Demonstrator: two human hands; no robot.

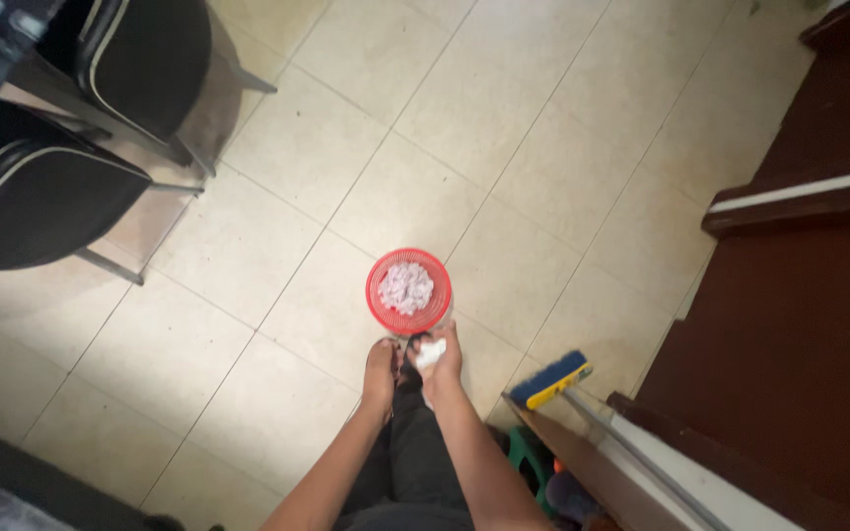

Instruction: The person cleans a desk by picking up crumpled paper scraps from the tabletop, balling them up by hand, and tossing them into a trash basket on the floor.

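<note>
A small red mesh basket (382, 310) stands on the tiled floor and holds a pile of crumpled white and pinkish paper scraps (405, 287). Just below the basket's near rim, my right hand (442, 362) is closed around a white crumpled scrap (431, 353). Beside it to the left, my left hand (380, 369) reaches down with fingers together; I cannot make out anything in it. Both forearms stretch down from the bottom of the view over my dark trousers (415, 452).
Two black chairs (140, 59) on metal legs stand at the upper left. A blue and yellow broom head (550, 380) leans by a dark wooden counter (799, 324) on the right. A green stool (528, 457) sits near my legs.
</note>
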